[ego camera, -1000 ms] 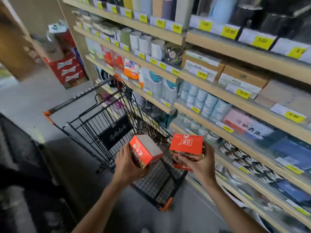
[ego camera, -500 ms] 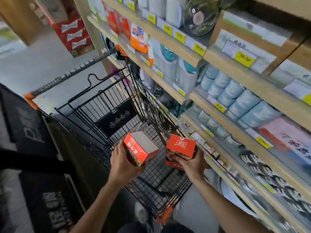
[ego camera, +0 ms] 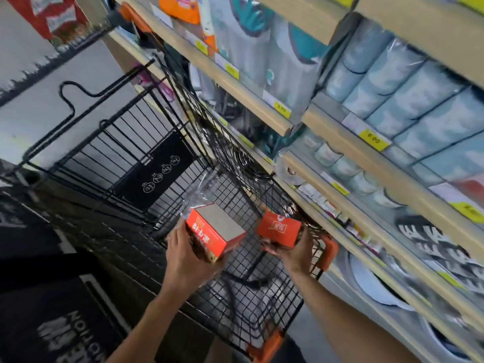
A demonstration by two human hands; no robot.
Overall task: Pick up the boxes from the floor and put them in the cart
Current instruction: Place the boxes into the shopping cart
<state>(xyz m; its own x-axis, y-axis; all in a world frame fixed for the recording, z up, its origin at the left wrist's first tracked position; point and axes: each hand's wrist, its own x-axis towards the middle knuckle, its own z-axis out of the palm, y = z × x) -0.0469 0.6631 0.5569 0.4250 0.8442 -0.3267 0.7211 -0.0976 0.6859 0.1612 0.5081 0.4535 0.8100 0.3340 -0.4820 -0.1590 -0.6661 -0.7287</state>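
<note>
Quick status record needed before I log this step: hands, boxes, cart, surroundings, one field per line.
left hand: grips a red box with a grey top, tilted
right hand: grips a smaller red box from below
box position: both held over the cart basket, not yet set down
cart: black wire, orange corner guards, floor of the basket bare where visible
shelving: to the right of the cart, stocked, yellow price tags
task state: boxes still in hand

Two orange-red cardboard boxes (ego camera: 209, 233) (ego camera: 279, 227), one grey-topped, above a black wire-mesh shopping cart (ego camera: 251, 310) with orange corner guards (ego camera: 326, 254); yellow price tags (ego camera: 373, 139) on right.
</note>
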